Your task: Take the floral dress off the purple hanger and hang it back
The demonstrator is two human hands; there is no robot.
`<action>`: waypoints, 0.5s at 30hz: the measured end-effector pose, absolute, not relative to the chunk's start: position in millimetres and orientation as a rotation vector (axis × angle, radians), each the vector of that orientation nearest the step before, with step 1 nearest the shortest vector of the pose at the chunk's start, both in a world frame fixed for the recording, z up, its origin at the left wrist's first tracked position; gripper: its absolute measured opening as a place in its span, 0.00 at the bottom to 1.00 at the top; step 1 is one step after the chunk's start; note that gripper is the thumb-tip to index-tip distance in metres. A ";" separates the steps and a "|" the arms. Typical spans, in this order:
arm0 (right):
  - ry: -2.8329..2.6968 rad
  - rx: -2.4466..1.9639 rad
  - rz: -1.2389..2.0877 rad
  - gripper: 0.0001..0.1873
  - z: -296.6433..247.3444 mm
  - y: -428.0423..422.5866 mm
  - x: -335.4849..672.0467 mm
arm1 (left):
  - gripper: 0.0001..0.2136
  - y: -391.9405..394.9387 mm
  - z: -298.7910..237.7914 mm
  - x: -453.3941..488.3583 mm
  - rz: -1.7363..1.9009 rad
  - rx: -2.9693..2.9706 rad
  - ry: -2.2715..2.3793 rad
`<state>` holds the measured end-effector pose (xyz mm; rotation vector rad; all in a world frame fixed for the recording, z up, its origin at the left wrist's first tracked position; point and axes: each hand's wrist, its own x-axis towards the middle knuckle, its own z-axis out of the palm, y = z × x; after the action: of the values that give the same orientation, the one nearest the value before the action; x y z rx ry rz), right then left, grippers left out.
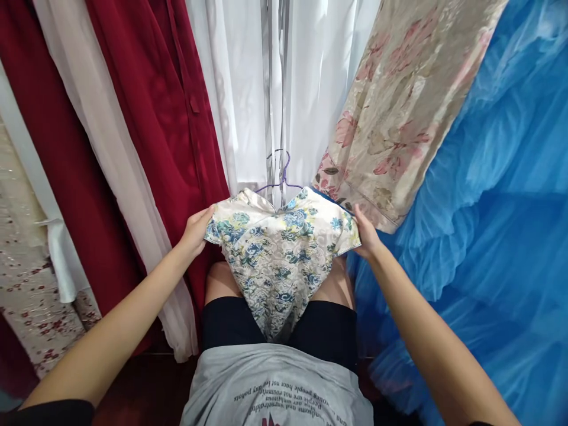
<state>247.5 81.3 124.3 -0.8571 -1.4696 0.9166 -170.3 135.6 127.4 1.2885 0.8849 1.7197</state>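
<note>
In the middle of the head view a white dress (284, 254) with blue and green flowers hangs down in front of my legs. A purple hanger (285, 171) sits in its neck, the hook pointing up and away from me. My left hand (196, 232) pinches the short sleeve on the left. The opposite sleeve is gripped by my right hand (365, 231), thumb on top and the other fingers mostly hidden behind the cloth. Between my hands the shoulders are spread wide, and the lower part narrows in folds toward my shorts.
Long dark red garments (155, 118) and a pale sheer cloth (110, 130) hang on the left. White cloth (310, 89) hangs straight ahead. To the right are a beige flowered garment (394, 118) and a puffy blue tulle dress (501, 248), close to my right arm.
</note>
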 end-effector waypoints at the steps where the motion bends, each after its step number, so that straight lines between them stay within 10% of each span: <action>1: -1.406 -0.871 0.915 0.31 131.2 78.6 250.7 | 0.24 132.1 133.5 -167.1 1.743 1.276 0.844; 10: -1.046 -0.716 0.582 0.19 156.8 12.5 229.4 | 0.44 118.6 195.9 -135.8 1.749 2.466 1.119; 15: -1.487 -0.792 0.546 0.21 127.8 -80.2 189.0 | 0.38 122.0 152.2 -100.3 1.381 2.923 1.102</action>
<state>189.0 -80.2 127.8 -0.7918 -1.4868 0.5457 -100.3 122.0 152.2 2.9233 1.1024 1.3809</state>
